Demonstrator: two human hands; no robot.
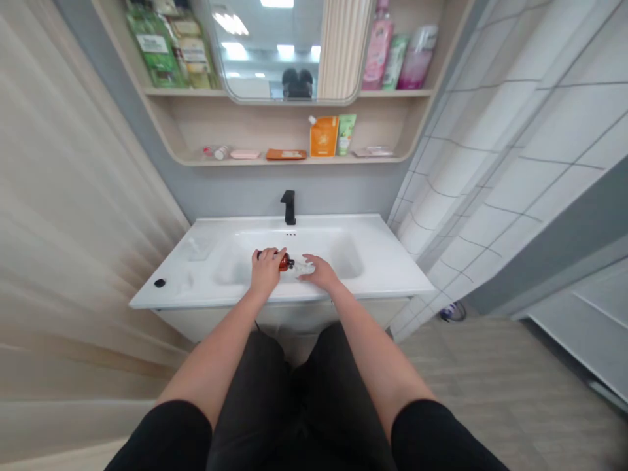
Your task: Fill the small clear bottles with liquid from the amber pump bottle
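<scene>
Over the front of the white sink basin [343,252], my left hand [265,269] is wrapped round an amber bottle [283,263] with a dark neck. The bottle lies tilted on its side, its neck pointing right. My right hand [318,271] holds a small clear container [304,267] in its fingers, close by the bottle's neck. Whether the two touch, I cannot tell. A small black cap [159,283] rests on the left end of the white countertop [167,261], and a clear item [196,248] lies behind it.
A black faucet [289,208] rises behind the basin. Above it hangs a shelf [235,161] with an orange pouch [324,136], a green tube [346,134] and several bottles beside a mirror [275,52]. A beige curtain [73,196] hangs left; white tiles [466,190] line the right.
</scene>
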